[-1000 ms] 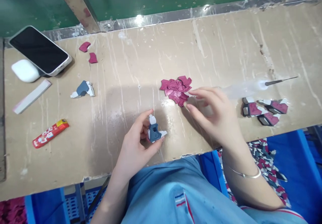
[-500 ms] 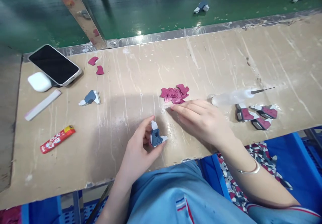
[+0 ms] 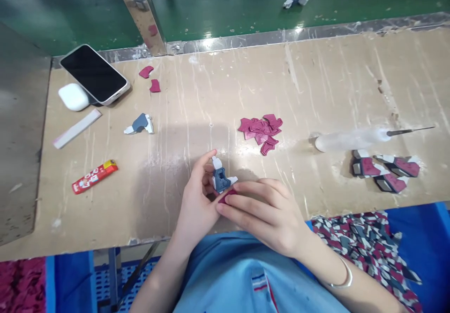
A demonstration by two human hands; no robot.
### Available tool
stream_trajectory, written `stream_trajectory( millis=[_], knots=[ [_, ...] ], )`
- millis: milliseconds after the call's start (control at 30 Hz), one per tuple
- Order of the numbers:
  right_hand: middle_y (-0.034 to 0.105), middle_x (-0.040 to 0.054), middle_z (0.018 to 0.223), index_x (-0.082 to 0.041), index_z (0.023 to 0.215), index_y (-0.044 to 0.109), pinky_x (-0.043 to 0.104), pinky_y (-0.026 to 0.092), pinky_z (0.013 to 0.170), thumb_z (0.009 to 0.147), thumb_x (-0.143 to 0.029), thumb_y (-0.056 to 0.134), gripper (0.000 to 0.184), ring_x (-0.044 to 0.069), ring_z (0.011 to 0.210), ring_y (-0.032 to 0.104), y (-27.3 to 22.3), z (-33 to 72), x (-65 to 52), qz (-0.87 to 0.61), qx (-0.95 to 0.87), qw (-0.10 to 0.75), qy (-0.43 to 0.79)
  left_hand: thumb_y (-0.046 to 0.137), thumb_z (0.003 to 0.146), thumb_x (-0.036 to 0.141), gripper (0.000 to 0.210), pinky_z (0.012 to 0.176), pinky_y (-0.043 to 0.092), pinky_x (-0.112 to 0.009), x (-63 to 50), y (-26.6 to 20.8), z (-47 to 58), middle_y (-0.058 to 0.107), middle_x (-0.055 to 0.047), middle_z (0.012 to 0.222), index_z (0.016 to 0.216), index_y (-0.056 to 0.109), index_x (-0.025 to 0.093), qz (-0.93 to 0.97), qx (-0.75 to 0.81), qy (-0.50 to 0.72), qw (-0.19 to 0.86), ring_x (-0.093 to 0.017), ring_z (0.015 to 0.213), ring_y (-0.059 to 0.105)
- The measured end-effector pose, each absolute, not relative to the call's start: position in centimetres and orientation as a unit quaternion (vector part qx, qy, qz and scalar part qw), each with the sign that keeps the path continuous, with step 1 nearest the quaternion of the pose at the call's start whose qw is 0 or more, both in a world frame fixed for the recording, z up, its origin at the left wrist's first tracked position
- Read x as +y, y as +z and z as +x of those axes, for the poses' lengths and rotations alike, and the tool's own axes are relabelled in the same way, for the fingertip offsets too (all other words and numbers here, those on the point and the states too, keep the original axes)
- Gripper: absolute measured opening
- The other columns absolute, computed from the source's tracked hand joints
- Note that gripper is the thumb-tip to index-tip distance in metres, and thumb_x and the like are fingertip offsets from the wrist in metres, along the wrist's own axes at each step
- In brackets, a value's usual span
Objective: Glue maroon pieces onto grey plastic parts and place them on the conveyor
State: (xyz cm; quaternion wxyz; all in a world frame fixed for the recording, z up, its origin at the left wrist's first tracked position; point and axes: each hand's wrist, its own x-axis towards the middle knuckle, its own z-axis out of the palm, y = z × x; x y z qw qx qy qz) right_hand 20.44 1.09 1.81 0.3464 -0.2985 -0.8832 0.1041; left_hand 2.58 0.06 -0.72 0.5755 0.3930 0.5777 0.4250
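Observation:
My left hand (image 3: 201,198) is closed around a small blue-grey and white plastic part (image 3: 221,179), held upright above the worktable near its front edge. Between the fingertips of my right hand (image 3: 269,212) is a maroon plastic piece (image 3: 228,196), partly hidden, right beside the blue-grey part. Just beyond that hand lies a loose pile of maroon pieces (image 3: 260,129). Another blue-grey and white part (image 3: 140,124) rests on the table to the left. At the right lie several parts with maroon pieces fitted on them (image 3: 392,180).
A translucent bottle with a needle tip (image 3: 355,139) lies at the right. Leftward are a phone (image 3: 94,73), a white case (image 3: 73,97), a pale strip (image 3: 77,128) and a red packet (image 3: 94,177). Blue bins (image 3: 418,242) stand below; a green surface (image 3: 228,8) runs behind.
My right hand has come from the maroon pile to my left hand, now with a maroon piece in its fingers. One piece in the pile has shifted nearer. The whole view has shifted.

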Motion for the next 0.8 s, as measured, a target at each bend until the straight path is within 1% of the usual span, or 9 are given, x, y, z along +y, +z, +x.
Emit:
stream_trajectory(
  millis=[67, 100, 200, 300, 467, 633, 800],
  knots=[
    [0.088, 0.0053, 0.102, -0.013, 0.115, 0.078, 0.029, 0.066, 0.079, 0.116, -0.009, 0.041, 0.037, 0.016, 0.097, 0.082, 2.2, 20.8, 0.8, -0.306, -0.882, 0.342, 0.112, 0.083, 0.079, 0.022, 0.067, 0.071, 0.06, -0.022, 0.0, -0.7, 2.7, 0.064, 0.0, 0.104, 0.142, 0.061, 0.029, 0.394, 0.574, 0.433, 0.573, -0.012, 0.079, 0.068],
    [0.088, 0.0074, 0.104, -0.011, 0.116, 0.077, 0.028, 0.067, 0.081, 0.116, -0.009, 0.04, 0.037, 0.016, 0.099, 0.082, 2.4, 21.0, 0.6, -0.306, -0.878, 0.346, 0.126, 0.084, 0.079, 0.022, 0.067, 0.07, 0.06, -0.022, -0.1, -0.6, 2.7, 0.065, 0.0, 0.103, 0.142, 0.061, 0.029, 0.397, 0.57, 0.435, 0.572, -0.012, 0.078, 0.069],
    [0.087, 0.0115, 0.114, -0.011, 0.12, 0.076, 0.028, 0.069, 0.092, 0.112, -0.007, 0.054, 0.023, 0.017, 0.111, 0.082, 2.2, 21.7, 0.2, -0.318, -0.855, 0.367, 0.182, 0.082, 0.08, 0.021, 0.068, 0.068, 0.059, -0.021, -0.1, -0.3, 2.6, 0.067, 0.002, 0.092, 0.145, 0.06, 0.026, 0.423, 0.557, 0.427, 0.573, -0.012, 0.075, 0.067],
    [0.086, 0.0117, 0.118, -0.015, 0.121, 0.075, 0.031, 0.071, 0.096, 0.105, -0.005, 0.066, 0.021, 0.02, 0.115, 0.082, 1.3, 21.8, 0.1, -0.335, -0.826, 0.398, 0.216, 0.079, 0.08, 0.019, 0.07, 0.069, 0.059, -0.021, -0.2, -0.2, 2.5, 0.069, 0.003, 0.085, 0.148, 0.061, 0.023, 0.452, 0.551, 0.41, 0.569, -0.012, 0.073, 0.065],
    [0.087, 0.0118, 0.113, -0.016, 0.117, 0.076, 0.035, 0.073, 0.091, 0.104, -0.006, 0.067, 0.019, 0.022, 0.107, 0.084, -0.2, 21.1, 1.0, -0.307, -0.815, 0.43, 0.237, 0.072, 0.077, 0.01, 0.072, 0.07, 0.06, -0.02, -0.4, -0.5, 2.1, 0.067, 0.005, 0.08, 0.148, 0.066, 0.024, 0.481, 0.547, 0.409, 0.55, -0.01, 0.068, 0.062],
    [0.088, 0.0105, 0.107, -0.016, 0.113, 0.078, 0.037, 0.073, 0.091, 0.097, -0.004, 0.074, 0.02, 0.024, 0.106, 0.084, -0.7, 20.6, 1.5, -0.307, -0.808, 0.453, 0.219, 0.071, 0.077, 0.007, 0.075, 0.068, 0.059, -0.018, -0.6, -1.0, 2.1, 0.067, 0.006, 0.082, 0.148, 0.068, 0.029, 0.493, 0.548, 0.407, 0.539, -0.01, 0.067, 0.062],
    [0.088, 0.0069, 0.098, -0.023, 0.105, 0.078, 0.039, 0.073, 0.086, 0.094, -0.003, 0.075, 0.023, 0.023, 0.092, 0.084, -0.8, 19.8, 1.5, -0.345, -0.753, 0.485, 0.281, 0.071, 0.079, 0.004, 0.076, 0.071, 0.06, -0.018, -0.8, -1.2, 2.2, 0.071, 0.006, 0.086, 0.15, 0.066, 0.03, 0.497, 0.545, 0.408, 0.538, -0.01, 0.069, 0.066]
  ],
)
